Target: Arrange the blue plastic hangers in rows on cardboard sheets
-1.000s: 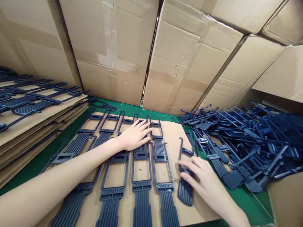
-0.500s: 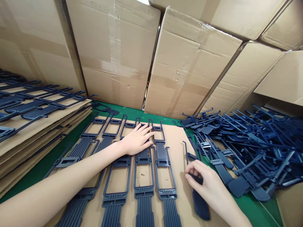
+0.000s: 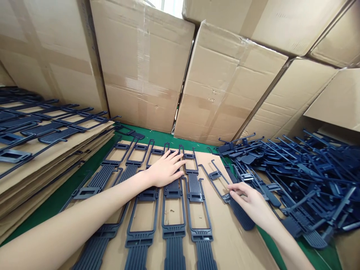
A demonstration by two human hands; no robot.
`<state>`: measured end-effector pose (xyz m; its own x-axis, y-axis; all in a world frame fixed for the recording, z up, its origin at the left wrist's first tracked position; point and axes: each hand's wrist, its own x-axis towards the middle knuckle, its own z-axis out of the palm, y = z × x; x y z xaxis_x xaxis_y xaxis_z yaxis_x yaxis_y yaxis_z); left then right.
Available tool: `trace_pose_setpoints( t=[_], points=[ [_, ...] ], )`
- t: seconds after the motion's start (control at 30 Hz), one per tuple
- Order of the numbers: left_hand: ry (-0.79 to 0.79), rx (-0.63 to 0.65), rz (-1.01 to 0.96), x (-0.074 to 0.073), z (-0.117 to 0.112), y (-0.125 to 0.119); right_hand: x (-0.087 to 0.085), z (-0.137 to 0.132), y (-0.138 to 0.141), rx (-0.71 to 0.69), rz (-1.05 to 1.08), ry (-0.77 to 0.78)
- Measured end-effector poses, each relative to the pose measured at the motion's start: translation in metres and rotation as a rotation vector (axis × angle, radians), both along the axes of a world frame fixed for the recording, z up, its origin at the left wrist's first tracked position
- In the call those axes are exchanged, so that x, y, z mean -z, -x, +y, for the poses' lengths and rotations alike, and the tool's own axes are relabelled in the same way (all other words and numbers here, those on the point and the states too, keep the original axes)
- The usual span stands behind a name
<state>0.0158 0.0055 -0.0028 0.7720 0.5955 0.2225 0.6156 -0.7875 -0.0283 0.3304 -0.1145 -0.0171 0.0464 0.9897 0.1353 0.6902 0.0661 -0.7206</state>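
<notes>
Large taped cardboard boxes [image 3: 146,71] stand like a wall behind a green work surface [image 3: 160,138], with a bright gap at the top between two of them. On the green lies a cardboard sheet [image 3: 222,243] bearing dark blue plastic parts [image 3: 174,247] in neat rows, each with a ribbed pad and an open wire-like frame ending in small hooks. The left hand [image 3: 167,169] is palm down over the far row, fingers spread and closed on nothing; the forearm crosses above the parts at the left. The right hand [image 3: 251,202] pinches a single part [image 3: 242,217] between thumb and fingertips, near the place where its frame meets its pad. That part is over the right side of the sheet, just beside the rightmost laid-out column, and it sits askew — frame pointing away and to the left, pad toward the right edge. Whether it touches the cardboard I cannot tell. Beyond the right hand is a tangled heap [image 3: 306,180] of similar parts, heaped every which way. At the left rises a stack of cardboard sheets [image 3: 92,130] — more parts lie across its top, and some ends poke out between the layers.
</notes>
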Motion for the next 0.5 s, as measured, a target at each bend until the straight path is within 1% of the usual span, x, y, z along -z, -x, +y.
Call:
trace_pose_setpoints(
  t=[0.07,0.23,0.33,0.4,0.5],
  points=[
    [0.001,-0.001,-0.006,0.001,0.000,0.000,-0.003,0.010,0.000,-0.019,-0.152,0.022],
    [0.019,0.001,-0.029,0.003,0.002,0.001,-0.018,0.036,0.004,-0.024,-0.539,-0.040],
    [0.022,0.007,-0.021,0.003,0.003,0.001,-0.023,0.050,0.010,0.004,-0.715,-0.030],
    [0.028,0.006,-0.011,0.002,0.002,0.001,-0.022,0.057,0.015,0.046,-0.748,-0.031],
    [0.036,0.002,0.008,-0.001,0.001,0.001,-0.014,0.063,0.020,0.084,-0.683,-0.048]
  ],
)
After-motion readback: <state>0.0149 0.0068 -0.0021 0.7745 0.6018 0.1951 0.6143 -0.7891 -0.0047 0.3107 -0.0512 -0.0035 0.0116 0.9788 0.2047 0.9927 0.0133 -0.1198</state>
